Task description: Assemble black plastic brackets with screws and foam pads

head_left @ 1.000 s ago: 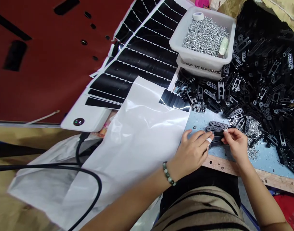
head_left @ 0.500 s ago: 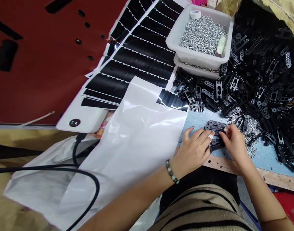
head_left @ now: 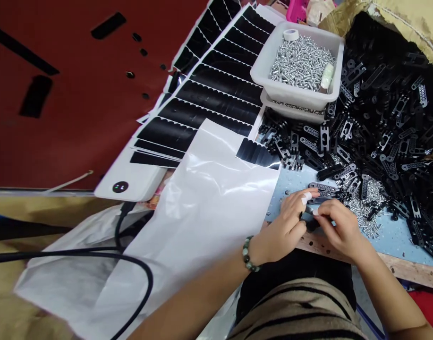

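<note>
My left hand [head_left: 289, 227], with a bead bracelet and white tape on one finger, is curled around a dark plastic part [head_left: 310, 224], mostly hidden by the fingers. Close on its right, my right hand [head_left: 340, 227] has its thumb and fingers pinched together at that part. What the pinch holds is too small to make out. Just beyond the fingertips, flat black perforated plastic links [head_left: 324, 189] lie side by side on the blue work surface [head_left: 278, 191]. Loose silver rivets [head_left: 367, 215] are heaped to the right of my right hand.
A large pile of black plastic links [head_left: 389, 127] covers the right side. Behind stands a white bin [head_left: 287, 92] of silver rivets, stacked on another. Plastic film [head_left: 205, 212], black sticker sheets [head_left: 216, 99] and a white device [head_left: 131, 182] with a cable lie left.
Both hands have come closer together, and my left fingers have curled in from lying stretched over the links. My right hand has moved left and slightly toward me. The camera view has shifted a little.
</note>
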